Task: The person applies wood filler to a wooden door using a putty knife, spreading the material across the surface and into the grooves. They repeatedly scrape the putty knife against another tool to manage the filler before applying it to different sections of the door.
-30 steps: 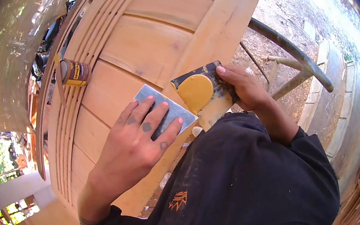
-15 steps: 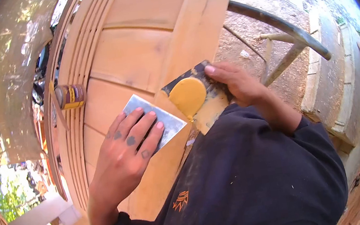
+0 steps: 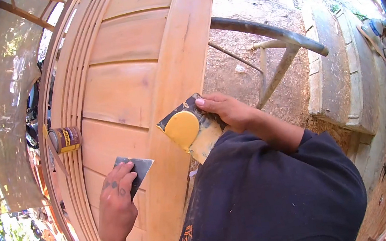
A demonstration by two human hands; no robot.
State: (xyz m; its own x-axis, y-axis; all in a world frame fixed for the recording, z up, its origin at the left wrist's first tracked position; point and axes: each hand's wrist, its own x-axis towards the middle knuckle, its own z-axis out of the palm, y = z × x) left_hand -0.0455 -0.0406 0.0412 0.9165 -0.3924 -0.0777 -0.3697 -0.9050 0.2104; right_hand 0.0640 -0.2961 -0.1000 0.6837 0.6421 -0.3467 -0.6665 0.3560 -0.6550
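Note:
My left hand is closed on a thin metal scraper plate, its fingers pressed along the plate over the lower part of a wooden door. Near my torso, my right hand grips a dark, stained board with its thumb on the upper corner. A round mound of yellow paste lies on that board. The scraper and the board are apart. The fingers of my right hand under the board are hidden.
A labelled can lies on its side on slats at the door's left. A metal trestle juts out from the door's right. Wooden beams lie farther right on ground strewn with shavings. A brown sheet hangs at the left.
My left hand has moved down and left with the scraper, away from the board. My right hand and the board sit lower and more left in view. The whole view has shifted.

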